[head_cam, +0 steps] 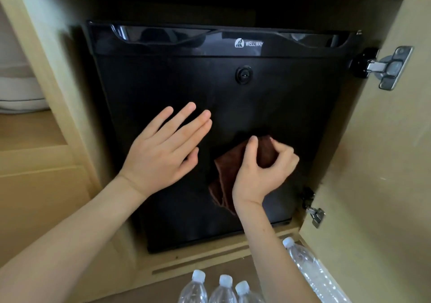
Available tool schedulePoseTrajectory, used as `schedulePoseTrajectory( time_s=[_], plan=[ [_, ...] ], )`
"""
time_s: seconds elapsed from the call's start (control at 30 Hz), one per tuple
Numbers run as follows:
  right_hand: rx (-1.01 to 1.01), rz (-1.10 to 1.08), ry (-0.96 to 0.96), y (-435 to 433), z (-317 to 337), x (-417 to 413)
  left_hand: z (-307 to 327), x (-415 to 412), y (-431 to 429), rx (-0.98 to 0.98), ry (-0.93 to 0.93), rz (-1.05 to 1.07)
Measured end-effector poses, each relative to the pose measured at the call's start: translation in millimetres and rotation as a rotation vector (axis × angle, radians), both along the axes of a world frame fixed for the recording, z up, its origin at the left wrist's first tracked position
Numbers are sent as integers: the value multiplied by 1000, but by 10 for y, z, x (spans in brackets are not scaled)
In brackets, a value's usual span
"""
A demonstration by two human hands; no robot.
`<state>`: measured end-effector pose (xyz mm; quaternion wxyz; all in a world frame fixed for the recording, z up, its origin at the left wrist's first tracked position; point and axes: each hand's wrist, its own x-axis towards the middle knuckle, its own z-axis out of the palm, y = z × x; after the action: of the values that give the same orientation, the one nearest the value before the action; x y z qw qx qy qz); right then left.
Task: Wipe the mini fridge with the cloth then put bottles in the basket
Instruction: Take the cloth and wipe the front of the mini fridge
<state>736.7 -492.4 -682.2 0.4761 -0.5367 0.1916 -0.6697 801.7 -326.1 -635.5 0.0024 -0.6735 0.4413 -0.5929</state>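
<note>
**Cloth on fridge door, bottles waiting on floor**

We see a black mini fridge [233, 88] sitting inside a pale wooden cabinet [58, 69], its door closed. It has a white WELLWAY logo [249, 43] near the top and a round lock [243, 75] just below that.

The right hand [261, 169] grips a brown cloth [229, 169], thumb and fingers curled round the bunched upper part. The cloth sits at the lower middle of the fridge door, and its loose folds hang down left of the wrist.

The left hand [163, 148] is open, fingers straight and slightly spread. It lies flat over the door, left of the cloth and apart from it. We cannot tell if the palm actually touches the surface.

The cabinet door [384, 162] stands open on the right, with an upper hinge [387, 67] and a lower hinge [313, 211], both metal.

Three bottles [224, 288] stand upright side by side at the bottom edge, on the floor in front of the cabinet. They are clear with white caps. A fourth bottle [307, 267] leans tilted at the right, beside the cabinet door, its cap pointing toward the fridge.
</note>
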Motion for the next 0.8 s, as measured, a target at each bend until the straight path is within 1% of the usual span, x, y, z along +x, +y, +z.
schedulePoseTrajectory(
  time_s=[0.1,0.2,0.33,0.5,0.6,0.7,0.8],
  plan=[
    [-126,-64,-18,117,483,101,29,-24,17,13,28,-20],
    [-154,-96,-40,147,552,148,111,-13,87,43,5,-8],
    [-128,-101,-34,134,209,159,175,53,172,4,-43,37],
    [-51,-25,90,161,-529,61,141,73,145,8,-59,32],
    [-22,0,176,191,-779,-15,141,79,149,2,-56,29],
    [-14,40,154,233,-598,-46,166,48,147,-5,-50,27],
    [-105,25,87,311,-150,-8,185,7,142,2,-8,12]
  ],
)
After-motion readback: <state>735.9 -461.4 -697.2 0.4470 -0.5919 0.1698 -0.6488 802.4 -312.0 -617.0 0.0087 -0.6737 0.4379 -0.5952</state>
